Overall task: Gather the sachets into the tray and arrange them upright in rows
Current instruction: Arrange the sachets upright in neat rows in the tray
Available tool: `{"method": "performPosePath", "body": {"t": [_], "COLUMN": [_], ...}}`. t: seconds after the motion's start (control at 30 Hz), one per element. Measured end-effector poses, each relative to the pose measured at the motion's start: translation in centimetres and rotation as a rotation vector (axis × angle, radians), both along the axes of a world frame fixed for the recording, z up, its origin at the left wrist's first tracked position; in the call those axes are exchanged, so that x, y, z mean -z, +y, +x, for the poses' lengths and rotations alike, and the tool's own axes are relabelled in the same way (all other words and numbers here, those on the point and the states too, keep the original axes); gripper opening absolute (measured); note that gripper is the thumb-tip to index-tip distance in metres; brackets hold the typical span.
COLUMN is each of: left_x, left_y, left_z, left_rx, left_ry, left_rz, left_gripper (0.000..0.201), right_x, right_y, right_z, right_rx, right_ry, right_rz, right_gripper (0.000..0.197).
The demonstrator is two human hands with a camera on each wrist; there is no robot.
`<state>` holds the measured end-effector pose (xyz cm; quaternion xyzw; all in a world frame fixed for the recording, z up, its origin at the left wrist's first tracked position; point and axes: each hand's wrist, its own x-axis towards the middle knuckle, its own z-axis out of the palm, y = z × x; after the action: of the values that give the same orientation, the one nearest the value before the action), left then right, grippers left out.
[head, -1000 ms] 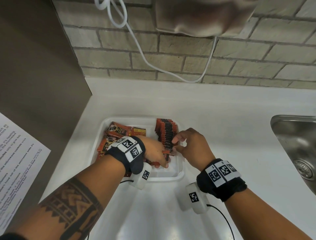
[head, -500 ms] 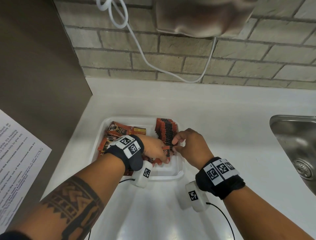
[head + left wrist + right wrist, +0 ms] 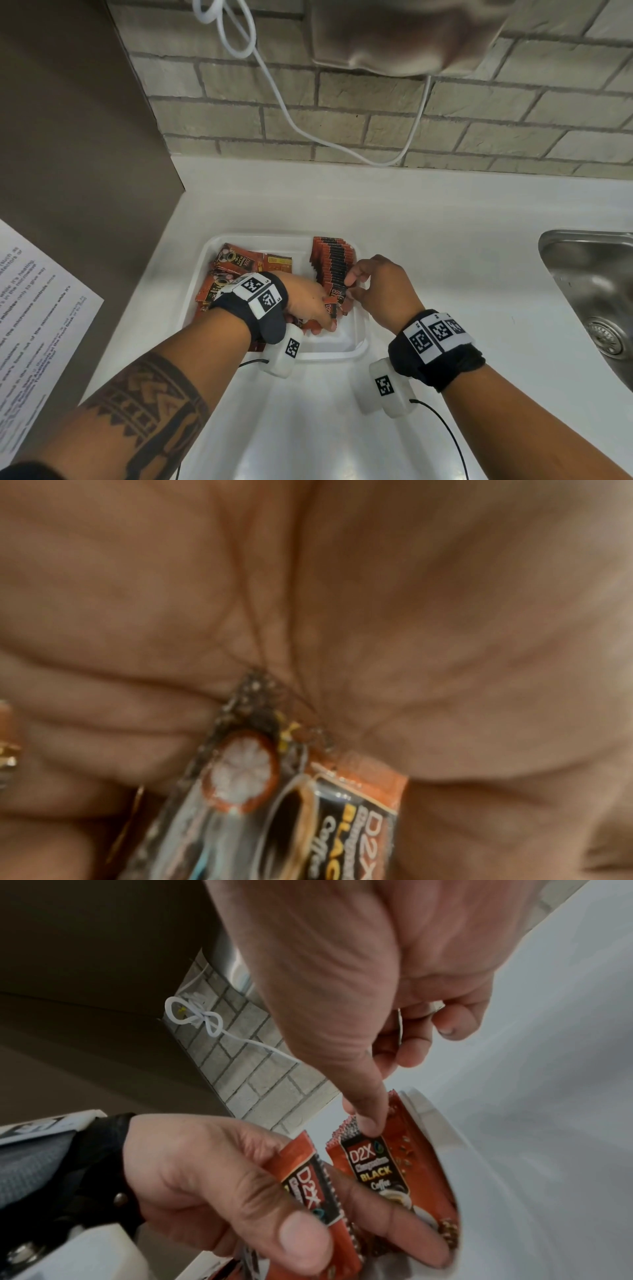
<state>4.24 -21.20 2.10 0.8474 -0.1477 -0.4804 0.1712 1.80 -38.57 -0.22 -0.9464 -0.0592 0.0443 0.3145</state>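
A white tray (image 3: 360, 346) lies on the counter. A row of upright orange-and-black sachets (image 3: 334, 262) stands along its right side, and loose sachets (image 3: 241, 263) lie flat at its left. My left hand (image 3: 325, 315) grips a few sachets (image 3: 308, 1185) between thumb and fingers, just in front of the row. In the left wrist view these held sachets (image 3: 342, 818) lie against the palm. My right hand (image 3: 354, 284) pinches the row's near end, its thumb (image 3: 369, 1110) pressing on the top of the front sachet (image 3: 377, 1172).
A steel sink (image 3: 596, 291) lies at the right. A brown panel (image 3: 78, 137) and a printed sheet (image 3: 30, 308) stand at the left. A white cable (image 3: 291, 113) hangs on the brick wall behind. White counter (image 3: 445, 222) surrounds the tray.
My left hand has brought its sachets slightly closer to the near end of the row. The right hand has stayed at the row.
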Motion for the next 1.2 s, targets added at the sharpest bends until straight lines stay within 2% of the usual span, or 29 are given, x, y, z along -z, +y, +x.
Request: {"method": "performPosePath", "body": {"t": [0.17,0.23,0.33,0.4,0.47,0.53,0.67,0.83,0.9,0.97,1.07,1.2], "left_x": [-0.1,-0.3,-0.5,-0.6,-1.0,-1.5,-2.1,-1.8,-1.5,-1.2,-0.6,-1.1], "left_y": [0.3,0.8,2.1,2.8,3.1,3.1,3.1,2.6,2.8,3.3,4.3,3.8], "left_z": [-0.1,0.0,0.1,0.2,0.3,0.5,0.6,-0.2,-0.5,-0.6,-0.3,-0.5], "left_rx": [0.002,-0.034,-0.135,-0.175,-0.199,-0.220,-0.247,-0.331,-0.288,-0.229,-0.175,-0.089], "left_ry": [0.021,0.068,0.158,0.182,0.167,0.086,-0.228,-0.399,-0.418,-0.397,-0.387,-0.328], "left_rz": [-0.016,-0.080,-0.299,-0.479,-0.609,-0.663,-0.572,-0.558,-0.493,-0.331,-0.083,0.060], "left_gripper": [0.021,0.019,0.024,0.023,0.022,0.024,0.029,0.029,0.038,0.053,0.053,0.054], "right_x": [-0.5,-0.9,-2.1,-2.9,-3.4,-3.9,-4.9,-5.0,-4.6,-4.0,-2.6,-1.2], "right_y": [-0.1,-0.2,-0.3,-0.1,0.0,0.0,-0.1,-0.3,-0.4,-0.6,-1.0,-0.8], "right_z": [-0.4,-0.8,-1.5,-1.8,-1.7,-1.3,-0.6,-0.5,-0.8,-1.1,-1.3,-1.7], "right_rx": [-0.009,0.001,0.002,-0.016,-0.014,0.005,0.017,0.016,0.005,-0.010,-0.029,-0.034], "right_ry": [-0.023,-0.043,-0.043,0.027,0.055,0.039,0.020,-0.054,-0.061,-0.057,-0.049,-0.019], "right_rz": [0.006,0.021,0.097,0.203,0.308,0.384,0.457,0.401,0.354,0.260,0.084,0.023], "right_gripper": [0.019,0.014,0.005,0.004,0.003,0.004,0.007,0.010,0.011,0.011,0.011,0.011]}}
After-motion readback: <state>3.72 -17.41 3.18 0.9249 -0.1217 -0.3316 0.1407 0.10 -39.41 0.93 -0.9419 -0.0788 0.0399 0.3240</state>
